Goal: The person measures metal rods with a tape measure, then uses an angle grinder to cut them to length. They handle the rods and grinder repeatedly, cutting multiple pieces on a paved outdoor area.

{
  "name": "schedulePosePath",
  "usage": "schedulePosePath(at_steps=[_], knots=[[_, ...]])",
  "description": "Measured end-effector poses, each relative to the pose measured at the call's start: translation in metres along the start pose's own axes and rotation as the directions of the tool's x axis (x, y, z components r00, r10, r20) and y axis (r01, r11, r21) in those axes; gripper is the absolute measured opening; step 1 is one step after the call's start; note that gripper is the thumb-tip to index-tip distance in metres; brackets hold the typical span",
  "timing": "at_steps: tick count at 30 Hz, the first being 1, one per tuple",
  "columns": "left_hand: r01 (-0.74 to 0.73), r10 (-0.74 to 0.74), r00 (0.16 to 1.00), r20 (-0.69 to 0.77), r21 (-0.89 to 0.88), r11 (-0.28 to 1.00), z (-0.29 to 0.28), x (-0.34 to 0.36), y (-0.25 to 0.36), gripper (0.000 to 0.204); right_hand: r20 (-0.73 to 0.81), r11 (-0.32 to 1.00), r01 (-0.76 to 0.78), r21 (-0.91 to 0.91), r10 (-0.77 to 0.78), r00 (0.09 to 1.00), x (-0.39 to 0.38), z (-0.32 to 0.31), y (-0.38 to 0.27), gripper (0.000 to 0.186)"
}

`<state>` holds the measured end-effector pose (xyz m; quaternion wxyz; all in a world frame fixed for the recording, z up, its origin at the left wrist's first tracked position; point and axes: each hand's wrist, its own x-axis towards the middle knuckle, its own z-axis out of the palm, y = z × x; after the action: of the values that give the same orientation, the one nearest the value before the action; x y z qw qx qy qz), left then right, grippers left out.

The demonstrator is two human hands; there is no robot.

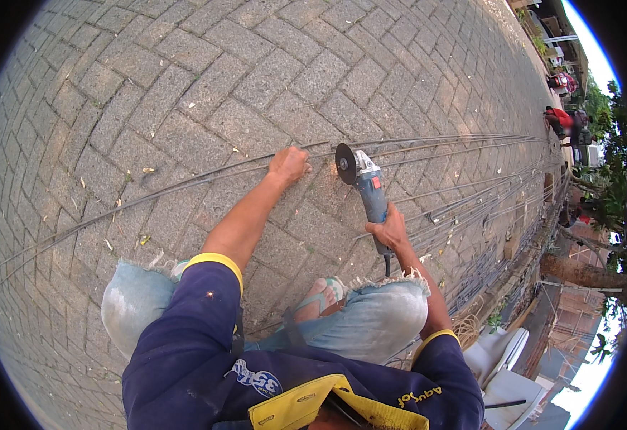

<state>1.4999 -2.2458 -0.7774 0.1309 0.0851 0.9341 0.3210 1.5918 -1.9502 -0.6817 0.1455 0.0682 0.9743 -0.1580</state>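
Gripping the angle grinder — right hand fingers clenched; left hand seemingly curled, pressing steel rods.

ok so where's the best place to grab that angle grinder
By the slim blue body of the angle grinder, from the rear, cord end. The disc sits at the far tip, so the right hand wraps it well behind.
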Motion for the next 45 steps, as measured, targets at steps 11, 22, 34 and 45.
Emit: schedulePosePath(at_steps=[11,22,34,45], knots=[[0.014,-0.014,1.000,0.004,-0.019,1.000,-0.002,-0.002,0.001,0.030,0.064,0.998,-0.034,0.047,0.031,0.997,0.000,-0.012,-0.015,0.057],[-0.013,0.013,1.000,-0.010,-0.018,1.000,-0.001,-0.002,0.000,0.032,0.069,0.999,-0.043,0.029,0.041,0.997,0.000,-0.014,-0.019,0.057],[0.004,-0.004,1.000,0.006,-0.024,1.000,0.002,-0.001,-0.002,0.027,0.138,0.995,-0.069,0.078,0.058,0.989,0.001,-0.024,-0.034,0.062],[-0.024,0.022,0.998,-0.051,-0.036,0.999,0.006,-0.001,-0.004,0.032,0.131,0.994,-0.069,0.084,0.058,0.990,0.003,-0.021,-0.030,0.063]])
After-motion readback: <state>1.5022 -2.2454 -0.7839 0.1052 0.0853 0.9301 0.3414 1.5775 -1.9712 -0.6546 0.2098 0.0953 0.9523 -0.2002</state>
